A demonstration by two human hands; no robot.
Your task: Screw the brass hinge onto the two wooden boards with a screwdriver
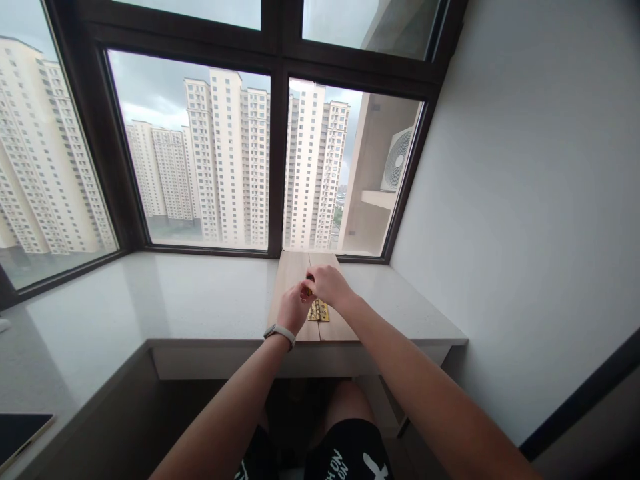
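A gold-coloured hinge [320,311] lies flat across the seam between two pale wooden boards [293,270]. Just above the hinge, my two hands meet. The fingers of my right hand [329,284] are closed from above around a small dark and yellow object [310,288], mostly hidden by them; its kind does not show. My left hand [294,305], with a watch [281,335] on its wrist, is pinched at the lower side of the same spot. Whether its fingertips grip that object or something smaller between them is hidden.
The boards rest on a white windowsill counter [200,300], reaching from its front edge to the window frame [277,167]. A white wall [525,167] rises at the right. A dark flat device [23,433] lies at the lower left. My knees are under the counter.
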